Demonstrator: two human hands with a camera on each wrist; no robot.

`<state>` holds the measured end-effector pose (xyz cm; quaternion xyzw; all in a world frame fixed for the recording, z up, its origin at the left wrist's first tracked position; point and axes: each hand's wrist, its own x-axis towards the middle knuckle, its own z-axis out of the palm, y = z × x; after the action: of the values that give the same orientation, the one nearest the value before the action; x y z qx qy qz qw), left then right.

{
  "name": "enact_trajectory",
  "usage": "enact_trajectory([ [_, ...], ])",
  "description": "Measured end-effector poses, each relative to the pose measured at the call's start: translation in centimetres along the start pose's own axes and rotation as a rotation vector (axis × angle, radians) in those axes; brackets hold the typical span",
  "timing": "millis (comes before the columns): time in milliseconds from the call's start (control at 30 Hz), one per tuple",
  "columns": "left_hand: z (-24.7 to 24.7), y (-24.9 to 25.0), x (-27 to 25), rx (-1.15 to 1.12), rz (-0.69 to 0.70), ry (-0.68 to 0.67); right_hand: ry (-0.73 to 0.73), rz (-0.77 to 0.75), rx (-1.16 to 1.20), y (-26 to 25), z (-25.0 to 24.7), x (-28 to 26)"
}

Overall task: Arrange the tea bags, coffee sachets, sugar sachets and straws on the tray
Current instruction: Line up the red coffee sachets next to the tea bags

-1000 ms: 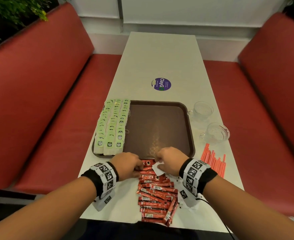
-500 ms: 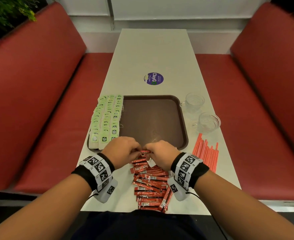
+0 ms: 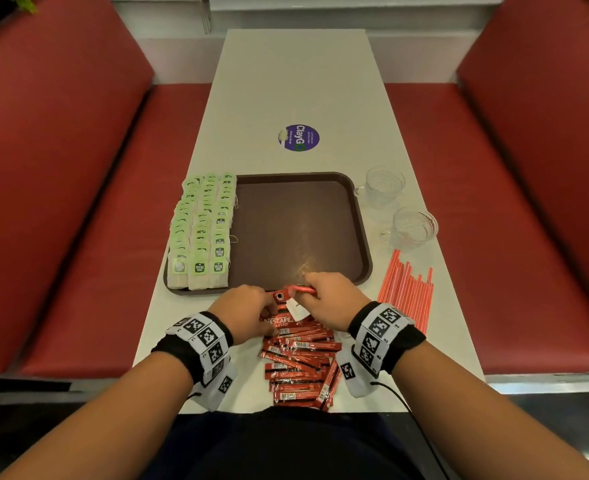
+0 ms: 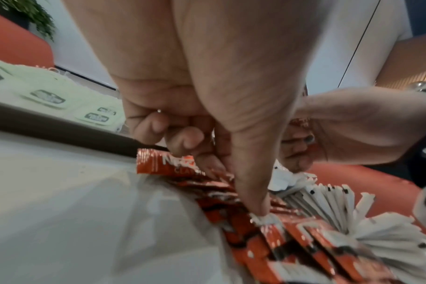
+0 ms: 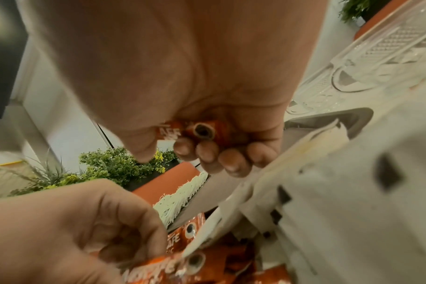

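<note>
Coffee sachets (image 3: 298, 355), red sticks, lie fanned in a loose pile on the white table (image 3: 296, 81) at its near edge, just short of the brown tray (image 3: 300, 230). Both hands work at the pile's far end, closest to the tray.

Right hand (image 3: 331, 301): fingers curled round one sachet (image 3: 301, 289), lifted clear of the heap, its far end over the tray's near rim. Right wrist view confirms it: fingertips (image 5: 208, 152) wrapped under a red stick (image 5: 202, 132) held in the palm. Likely held this way to carry it straight onto the tray.

Left hand (image 3: 248, 308): fingers bent down onto the top sachets, thumb (image 4: 253, 194) pressing along the pile. Probably pinning or fanning the heap so single sticks come free. Whether it actually pinches one, cannot tell for certain; it reads as a curled grip on the top stick (image 4: 168, 163).

White sugar sachets (image 4: 328, 203) sit fanned beside the red ones, under the right wrist; one white packet (image 3: 296, 308) rests atop the coffee pile between the hands.

Tea bags (image 3: 201, 233), green-tagged, already stand in three neat overlapping rows along the tray's left side, leaving the middle and right bare for what follows. Orange straws (image 3: 407, 292) lie on the table right of the tray, untouched, near two glass cups (image 3: 398, 209).

Judgement: coffee placement just starting; sugar and straws remain.
</note>
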<state>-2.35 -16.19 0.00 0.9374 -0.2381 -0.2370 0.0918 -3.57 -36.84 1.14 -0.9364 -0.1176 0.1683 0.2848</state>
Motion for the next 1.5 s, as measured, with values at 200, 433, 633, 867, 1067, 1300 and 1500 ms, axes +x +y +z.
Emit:
enact_trajectory([
  [200,-2.4,-0.6,-0.8,-0.112,0.014,0.142,0.078,-0.033,0.136,-0.4,0.3,0.6],
  [433,-4.6,0.1,-1.2,-0.311,0.033,0.362,0.279,-0.057,0.439,-1.6,-0.8,1.3],
  [633,-4.1,0.7,-0.4,-0.456,0.08,0.41,0.242,-0.131,0.616,-2.6,-2.2,1.7],
  [867,-2.8,0.8,0.4,-0.464,0.083,0.223,0.206,-0.078,0.378,-1.9,-1.8,2.0],
  [1067,-0.7,0.0,0.4,-0.028,0.086,-0.055,0.181,-0.032,0.308,-0.8,-2.3,1.4],
  [1300,-0.6,0.1,0.2,0.075,0.129,-0.01,0.135,0.009,0.279,0.2,-1.8,1.3],
  [1500,-2.1,-1.5,0.3,-0.019,0.089,0.086,-0.001,-0.048,0.248,0.3,-1.9,1.5],
])
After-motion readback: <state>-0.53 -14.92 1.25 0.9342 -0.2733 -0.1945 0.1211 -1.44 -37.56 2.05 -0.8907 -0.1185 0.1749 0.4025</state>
